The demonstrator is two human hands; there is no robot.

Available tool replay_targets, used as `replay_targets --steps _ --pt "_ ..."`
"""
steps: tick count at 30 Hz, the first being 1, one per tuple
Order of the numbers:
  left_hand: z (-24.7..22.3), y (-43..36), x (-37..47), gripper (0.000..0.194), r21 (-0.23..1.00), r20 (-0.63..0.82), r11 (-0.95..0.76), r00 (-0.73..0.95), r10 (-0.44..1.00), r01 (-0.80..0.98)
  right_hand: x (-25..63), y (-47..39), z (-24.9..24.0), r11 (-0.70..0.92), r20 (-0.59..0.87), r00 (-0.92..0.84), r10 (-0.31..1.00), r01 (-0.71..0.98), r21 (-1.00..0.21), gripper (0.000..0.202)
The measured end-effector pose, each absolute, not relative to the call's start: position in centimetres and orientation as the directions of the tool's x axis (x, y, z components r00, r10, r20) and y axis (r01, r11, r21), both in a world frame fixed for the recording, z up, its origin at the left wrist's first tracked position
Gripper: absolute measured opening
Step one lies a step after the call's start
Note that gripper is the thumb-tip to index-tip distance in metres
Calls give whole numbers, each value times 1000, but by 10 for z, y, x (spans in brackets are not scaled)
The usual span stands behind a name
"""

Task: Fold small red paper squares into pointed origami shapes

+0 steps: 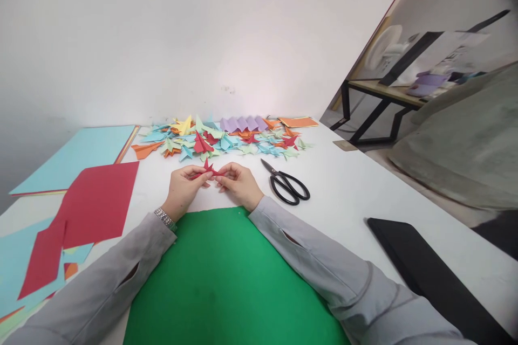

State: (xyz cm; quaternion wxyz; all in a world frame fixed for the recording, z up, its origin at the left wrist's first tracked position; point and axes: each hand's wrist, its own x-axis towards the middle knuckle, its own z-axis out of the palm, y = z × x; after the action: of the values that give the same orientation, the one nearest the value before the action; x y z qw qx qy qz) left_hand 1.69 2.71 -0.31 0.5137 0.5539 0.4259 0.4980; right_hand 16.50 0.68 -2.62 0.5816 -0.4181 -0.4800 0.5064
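A small red folded-paper star (209,168) is pinched between my two hands, just above the white table. My left hand (184,186) grips its left side between thumb and fingers. On the other side, my right hand (238,180) pinches the star's right point. Fingers cover part of the paper, so its full outline is hidden. Beneath my forearms lies a large green sheet (226,275). Black-handled scissors (287,186) rest to the right of my right hand, blades pointing away and to the left.
Folded paper pieces (226,143) in many colours are heaped along the wall, with a purple pleated strip (243,124) among them. Red paper (101,199) and blue sheets (81,153) lie at left. A black flat object (421,269) sits at right. Beyond the table is a bench (384,91).
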Motion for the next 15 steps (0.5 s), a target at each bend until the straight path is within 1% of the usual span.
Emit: replay_targets --steps 5,15 --pt "-2 26 18 30 993 111 -103 135 985 -63 163 10 -31 137 131 48 990 -147 -980 27" --pt "0 25 17 33 994 89 -81 118 989 -68 164 10 -33 113 112 32 993 -53 -992 24"
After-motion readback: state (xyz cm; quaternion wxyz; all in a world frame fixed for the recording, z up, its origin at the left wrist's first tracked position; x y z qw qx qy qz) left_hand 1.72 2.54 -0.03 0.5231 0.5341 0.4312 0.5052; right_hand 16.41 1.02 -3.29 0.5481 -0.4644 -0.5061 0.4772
